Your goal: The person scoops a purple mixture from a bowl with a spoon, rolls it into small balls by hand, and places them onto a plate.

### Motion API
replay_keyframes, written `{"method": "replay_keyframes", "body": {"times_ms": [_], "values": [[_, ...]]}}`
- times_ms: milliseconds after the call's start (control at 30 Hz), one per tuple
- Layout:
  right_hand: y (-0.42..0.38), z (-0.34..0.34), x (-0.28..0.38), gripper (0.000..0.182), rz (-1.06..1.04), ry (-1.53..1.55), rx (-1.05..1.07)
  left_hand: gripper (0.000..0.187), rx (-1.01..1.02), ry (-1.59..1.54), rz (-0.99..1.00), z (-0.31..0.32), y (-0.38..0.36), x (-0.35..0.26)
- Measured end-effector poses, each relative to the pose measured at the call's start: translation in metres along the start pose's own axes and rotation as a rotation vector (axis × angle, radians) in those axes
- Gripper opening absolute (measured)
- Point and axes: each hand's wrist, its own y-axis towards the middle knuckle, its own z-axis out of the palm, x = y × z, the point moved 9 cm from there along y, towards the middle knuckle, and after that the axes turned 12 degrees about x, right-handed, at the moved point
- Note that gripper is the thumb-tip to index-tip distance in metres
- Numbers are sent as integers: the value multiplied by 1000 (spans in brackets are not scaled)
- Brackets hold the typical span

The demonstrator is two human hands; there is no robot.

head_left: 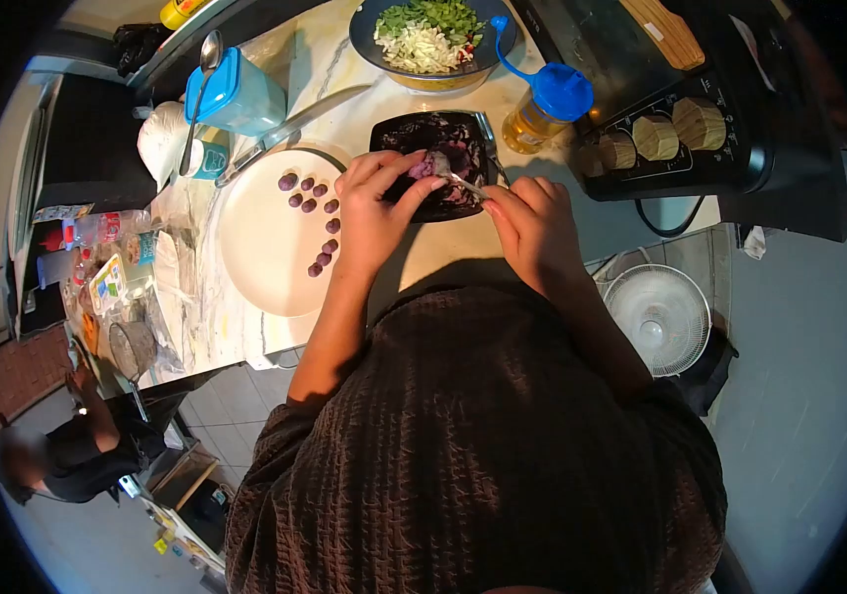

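Over a black square dish (399, 131) smeared with purple mash, my left hand (376, 188) has its fingers closed around a lump of soft purple dough (419, 170). My right hand (534, 226) grips the handle of a metal spoon (467, 185). The spoon's head meets the lump at my left fingertips and is partly covered. Left of the dish, a large cream plate (257, 243) carries several small purple balls (309, 205). Another metal utensil (488, 134) lies along the dish's right edge.
Behind the dish stand a bowl (364, 45) of chopped vegetables and a blue-lidded oil bottle (550, 99). A knife (290, 131) lies beside a blue container (245, 94). The black appliance (730, 163) is at right, a white fan (653, 312) below. Another person (87, 445) is at lower left.
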Motion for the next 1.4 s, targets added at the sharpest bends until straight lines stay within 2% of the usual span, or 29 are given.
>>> {"method": "replay_keyframes", "body": {"times_ms": [133, 200, 433, 533, 633, 700, 833, 900, 933, 1000, 1100, 1300, 1400], "values": [[1, -2, 3, 24, 1, -3, 4, 23, -8, -99, -52, 2, 2, 6], [2, -8, 4, 16, -4, 40, -53, 20, -60, -126, -52, 2, -1, 10], [-3, 0, -5, 19, 39, 73, -21, 20, -99, -170, -146, 3, -4, 22], [-4, 0, -5, 19, 43, 68, -33, 20, -52, -155, -174, 3, -4, 16], [-3, -1, -3, 19, 43, 75, -32, 20, -68, 34, -91, 1, -4, 4], [-4, -1, -2, 20, 24, 87, -23, 22, -77, -100, -162, 5, -7, 23], [-5, 0, -1, 20, 31, 86, -14, 29, -62, -148, -211, 5, -7, 32], [-6, -1, -2, 20, 34, 85, -25, 29, -51, -354, -359, 8, -11, 41], [-6, -2, -2, 20, 35, 85, -27, 29, -50, -354, -358, 8, -11, 43], [-6, -2, -4, 20, 41, 86, -29, 29, -67, -257, -143, 2, -6, 26], [-5, -1, -3, 20, 36, 95, -24, 29, -64, -184, -103, 0, -5, 11], [-8, 1, -6, 21, 38, 118, -11, 33, -31, -365, -342, 8, -14, 41], [-9, 0, -9, 20, 61, 94, -25, 34, -61, -510, -315, 12, -14, 42]]}}
